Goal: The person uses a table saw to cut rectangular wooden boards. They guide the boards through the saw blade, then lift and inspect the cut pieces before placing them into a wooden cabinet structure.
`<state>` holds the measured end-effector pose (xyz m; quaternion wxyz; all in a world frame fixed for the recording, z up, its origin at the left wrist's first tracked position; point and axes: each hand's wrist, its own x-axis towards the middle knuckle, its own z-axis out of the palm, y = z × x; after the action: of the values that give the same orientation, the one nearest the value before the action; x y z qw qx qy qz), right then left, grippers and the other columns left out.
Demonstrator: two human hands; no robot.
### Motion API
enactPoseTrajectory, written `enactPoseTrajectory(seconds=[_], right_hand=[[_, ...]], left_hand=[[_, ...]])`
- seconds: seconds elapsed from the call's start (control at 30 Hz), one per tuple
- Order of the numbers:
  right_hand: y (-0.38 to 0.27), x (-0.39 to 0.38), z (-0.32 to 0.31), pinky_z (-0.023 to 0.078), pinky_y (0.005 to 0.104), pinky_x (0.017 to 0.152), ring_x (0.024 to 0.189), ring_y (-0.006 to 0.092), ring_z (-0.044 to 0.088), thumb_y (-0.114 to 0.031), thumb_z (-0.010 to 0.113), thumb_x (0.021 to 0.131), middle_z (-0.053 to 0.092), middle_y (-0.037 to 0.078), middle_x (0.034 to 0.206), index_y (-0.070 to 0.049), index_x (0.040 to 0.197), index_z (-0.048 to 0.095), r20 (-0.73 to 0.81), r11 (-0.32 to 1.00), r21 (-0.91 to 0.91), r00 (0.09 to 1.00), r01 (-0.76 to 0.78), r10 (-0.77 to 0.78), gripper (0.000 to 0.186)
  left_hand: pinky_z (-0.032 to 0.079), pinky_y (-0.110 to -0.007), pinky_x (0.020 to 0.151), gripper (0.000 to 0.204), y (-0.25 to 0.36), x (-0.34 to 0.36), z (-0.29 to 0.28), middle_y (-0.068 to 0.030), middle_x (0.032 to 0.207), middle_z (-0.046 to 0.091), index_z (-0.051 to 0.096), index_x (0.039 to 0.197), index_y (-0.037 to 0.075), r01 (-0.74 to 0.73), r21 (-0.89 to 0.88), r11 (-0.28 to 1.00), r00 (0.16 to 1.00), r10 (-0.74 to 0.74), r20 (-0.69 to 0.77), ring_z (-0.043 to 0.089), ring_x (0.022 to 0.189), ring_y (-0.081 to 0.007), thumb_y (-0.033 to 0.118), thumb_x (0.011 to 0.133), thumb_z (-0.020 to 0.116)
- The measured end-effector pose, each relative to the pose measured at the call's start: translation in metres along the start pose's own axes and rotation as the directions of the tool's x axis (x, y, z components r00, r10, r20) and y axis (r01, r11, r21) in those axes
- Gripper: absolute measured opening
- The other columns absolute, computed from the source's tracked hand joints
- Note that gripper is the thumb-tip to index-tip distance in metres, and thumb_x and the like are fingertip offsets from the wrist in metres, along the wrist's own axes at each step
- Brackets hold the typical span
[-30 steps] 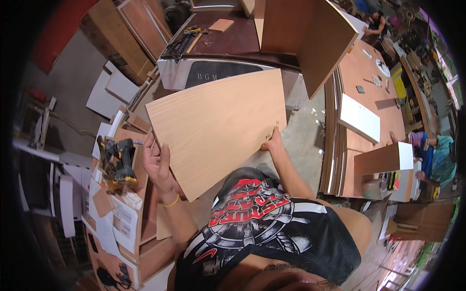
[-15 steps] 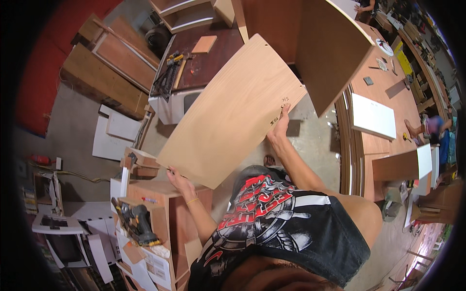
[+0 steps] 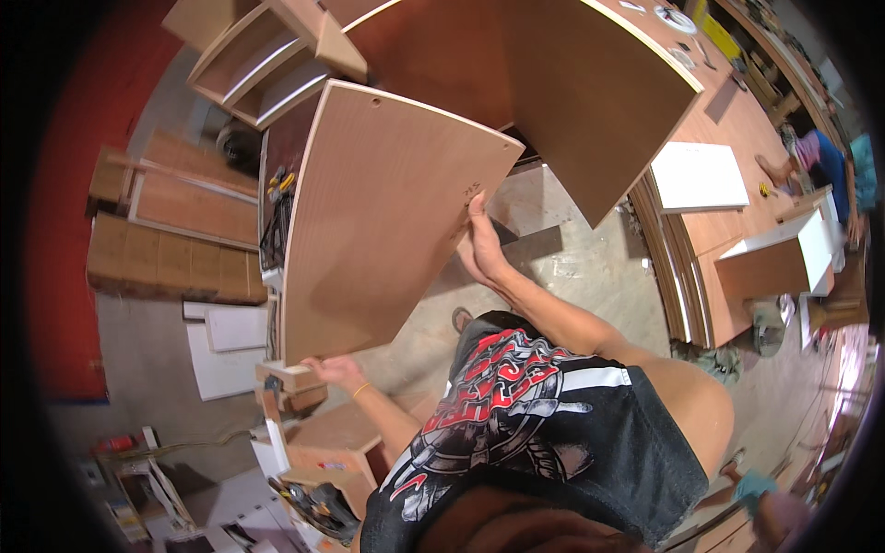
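Observation:
A large wooden panel point(image 3: 378, 221) with holes near its far corners and handwriting near its right edge is held up before me. My left hand point(image 3: 336, 370) grips its near left corner, fingers at the edge. My right hand point(image 3: 481, 247) is closed on the right edge, thumb on the face and the other fingers hidden behind. Beyond the panel stands a tall brown cabinet carcass point(image 3: 590, 101), and the panel's far right corner appears close to it.
At the right, a worktable point(image 3: 682, 240) bears a white board point(image 3: 699, 177). A drawer unit point(image 3: 277, 64) stands far left, and a wooden cabinet point(image 3: 336, 433) with tools is near my left arm. Another person point(image 3: 825, 170) is at the far right; a blurred person point(image 3: 761, 493) is lower right.
The panel has turned more upright and shifted left, still in both hands. My view has swung right, and a blurred person has appeared at lower right.

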<state>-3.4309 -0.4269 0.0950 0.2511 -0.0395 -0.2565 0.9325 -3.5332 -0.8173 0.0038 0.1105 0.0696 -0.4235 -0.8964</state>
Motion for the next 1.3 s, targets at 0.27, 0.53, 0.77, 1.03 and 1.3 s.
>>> enactPoseTrajectory(seconds=[0.27,0.53,0.77,1.03,1.3], right_hand=[[0.078,0.052,-0.015,0.028,0.0519,0.119,0.15,0.0255,0.025,-0.075,0.048,0.089,0.023,0.009,0.163,-0.012,0.16,0.015,0.004,0.929,0.052,0.931,-0.366,0.366,0.1],[0.147,0.114,-0.056,0.028,0.0503,0.121,0.149,0.0289,0.027,-0.083,0.054,0.071,0.026,0.013,0.162,-0.008,0.158,0.02,-0.006,0.845,0.41,0.925,-0.344,0.38,0.12],[0.158,0.183,-0.093,0.034,0.0493,0.118,0.14,0.0302,0.038,-0.087,0.06,0.054,0.035,0.014,0.154,-0.005,0.153,0.028,0.073,0.736,0.541,0.894,-0.408,0.442,0.132],[0.157,0.238,-0.104,0.046,0.047,0.11,0.13,0.0294,0.049,-0.085,0.06,0.062,0.052,0.014,0.135,-0.004,0.138,0.048,0.2,0.471,0.771,0.865,-0.428,0.459,0.111],[0.133,0.274,-0.15,0.042,0.0441,0.114,0.133,0.0258,0.048,-0.061,0.055,0.094,0.05,0.012,0.144,-0.007,0.146,0.043,0.258,0.594,0.689,0.906,-0.415,0.335,0.075]], left_hand=[[0.053,-0.042,0.094,0.064,0.135,0.071,0.126,-0.0171,0.13,0.059,0.052,0.135,-0.003,-0.428,0.454,0.781,0.903,0.395,0.172,0.06,0.111,-0.0265,0.039,0.091,0.075],[0.055,-0.029,0.08,0.04,0.131,0.066,0.285,-0.0141,0.108,0.069,0.059,0.118,-0.006,-0.596,0.344,0.725,0.777,0.414,0.475,0.065,0.091,-0.0175,0.013,0.09,0.079],[0.054,-0.028,0.081,0.031,0.079,0.043,0.413,-0.0095,0.1,0.072,0.069,0.107,-0.005,-0.746,0.309,0.59,0.599,0.392,0.698,0.065,0.087,-0.0141,0.011,0.085,0.083],[0.056,-0.032,0.073,0.033,-0.015,0.005,0.541,-0.0117,0.09,0.076,0.074,0.106,0.005,-0.916,0.269,0.297,0.352,0.276,0.894,0.074,0.081,-0.021,0.024,0.081,0.084],[0.057,-0.037,0.067,0.035,-0.105,-0.043,0.616,-0.0108,0.084,0.075,0.076,0.104,0.012,-0.992,0.12,-0.039,0.113,0.153,0.982,0.074,0.074,-0.0262,0.037,0.08,0.083]])
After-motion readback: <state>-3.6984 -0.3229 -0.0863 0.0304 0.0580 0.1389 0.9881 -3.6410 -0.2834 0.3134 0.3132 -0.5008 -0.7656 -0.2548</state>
